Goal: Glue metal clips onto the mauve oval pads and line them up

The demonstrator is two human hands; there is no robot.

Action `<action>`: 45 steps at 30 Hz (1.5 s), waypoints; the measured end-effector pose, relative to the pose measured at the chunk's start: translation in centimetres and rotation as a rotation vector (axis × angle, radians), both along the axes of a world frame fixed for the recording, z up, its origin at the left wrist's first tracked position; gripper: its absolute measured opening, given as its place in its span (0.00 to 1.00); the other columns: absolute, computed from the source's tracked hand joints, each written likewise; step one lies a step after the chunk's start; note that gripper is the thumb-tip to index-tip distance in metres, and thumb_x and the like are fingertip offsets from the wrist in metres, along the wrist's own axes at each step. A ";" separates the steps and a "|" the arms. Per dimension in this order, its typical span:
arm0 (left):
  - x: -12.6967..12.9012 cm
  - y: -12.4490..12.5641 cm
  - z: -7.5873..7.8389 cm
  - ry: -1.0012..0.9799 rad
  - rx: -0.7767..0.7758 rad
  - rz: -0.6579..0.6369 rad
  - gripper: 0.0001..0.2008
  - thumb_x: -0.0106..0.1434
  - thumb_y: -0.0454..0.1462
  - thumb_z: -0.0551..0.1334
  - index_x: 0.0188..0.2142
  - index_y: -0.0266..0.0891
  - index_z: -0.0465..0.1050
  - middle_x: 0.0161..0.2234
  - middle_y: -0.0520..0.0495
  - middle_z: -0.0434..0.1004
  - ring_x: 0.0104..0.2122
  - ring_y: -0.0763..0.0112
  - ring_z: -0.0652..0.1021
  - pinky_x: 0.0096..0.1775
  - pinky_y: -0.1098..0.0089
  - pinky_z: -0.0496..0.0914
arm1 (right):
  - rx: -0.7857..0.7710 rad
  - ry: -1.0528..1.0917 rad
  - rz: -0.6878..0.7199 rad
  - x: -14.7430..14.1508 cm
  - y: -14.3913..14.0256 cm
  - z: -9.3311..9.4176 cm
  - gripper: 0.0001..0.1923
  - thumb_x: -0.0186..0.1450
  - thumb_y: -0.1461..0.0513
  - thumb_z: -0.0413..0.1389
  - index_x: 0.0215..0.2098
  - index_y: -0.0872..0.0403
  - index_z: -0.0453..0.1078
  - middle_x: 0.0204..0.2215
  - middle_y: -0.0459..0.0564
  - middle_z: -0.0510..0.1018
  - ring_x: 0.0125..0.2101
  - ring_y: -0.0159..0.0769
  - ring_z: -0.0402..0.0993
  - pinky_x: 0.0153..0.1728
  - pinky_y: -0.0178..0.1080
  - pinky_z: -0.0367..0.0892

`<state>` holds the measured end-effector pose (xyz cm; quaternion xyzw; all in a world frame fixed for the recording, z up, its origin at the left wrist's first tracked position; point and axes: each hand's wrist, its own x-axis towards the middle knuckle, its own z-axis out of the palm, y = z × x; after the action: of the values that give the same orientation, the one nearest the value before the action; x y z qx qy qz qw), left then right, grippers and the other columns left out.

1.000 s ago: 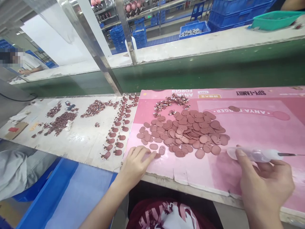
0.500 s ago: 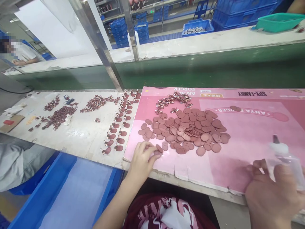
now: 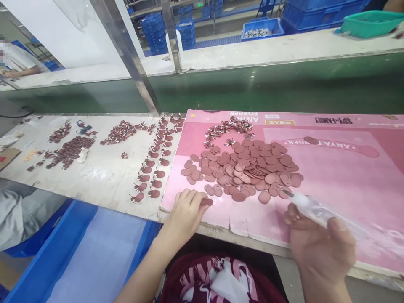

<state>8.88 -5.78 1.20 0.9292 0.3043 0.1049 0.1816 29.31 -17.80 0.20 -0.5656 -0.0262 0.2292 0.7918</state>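
A pink printed board [image 3: 331, 176] lies on the bench, carrying a heap of brown oval pieces [image 3: 249, 168] near its middle. The right hand [image 3: 318, 248] has its fingers closed around a clear dispenser bottle [image 3: 318, 212], nozzle aimed left at the heap's near edge. The left hand [image 3: 186, 212] pinches one oval piece [image 3: 206, 202] flat on the board; in my judgement it should be held steady while the nozzle tip meets it squarely.

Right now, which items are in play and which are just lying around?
In play: left hand holding one brown disc; right hand holding squeeze bottle; disc pile; pink card.
Lying about: finished rows; dark bits; green tray; blue crates.
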 end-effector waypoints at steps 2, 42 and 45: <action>0.1 -0.1 0.5 0.016 -0.040 -0.001 0.03 0.65 0.30 0.57 0.37 0.38 0.66 0.36 0.46 0.74 0.36 0.62 0.72 0.38 0.62 0.69 | 0.025 -0.032 0.071 -0.5 0.5 -0.4 0.16 0.43 0.51 0.64 0.25 0.52 0.72 0.22 0.46 0.72 0.21 0.32 0.62 0.22 0.37 0.57; 0.4 -0.5 -2.5 -0.379 -0.009 -0.038 0.17 0.66 0.35 0.59 0.54 0.36 0.69 0.32 0.45 0.74 0.37 0.64 0.70 0.39 0.62 0.71 | -0.020 -0.141 0.170 -0.6 1.0 -2.5 0.14 0.50 0.53 0.64 0.30 0.54 0.75 0.29 0.48 0.76 0.28 0.38 0.72 0.25 0.38 0.65; -0.1 -0.1 -2.3 -0.376 -0.136 -0.081 0.17 0.66 0.33 0.59 0.54 0.38 0.70 0.34 0.45 0.75 0.38 0.64 0.71 0.41 0.62 0.71 | -0.005 -0.182 0.159 -1.1 0.9 -2.0 0.13 0.50 0.53 0.65 0.29 0.54 0.75 0.28 0.47 0.76 0.29 0.36 0.71 0.28 0.37 0.65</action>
<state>8.77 -5.85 -1.10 0.8903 0.2336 0.2484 0.3019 28.25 -16.93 -1.82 -0.5821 -0.1422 0.2387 0.7641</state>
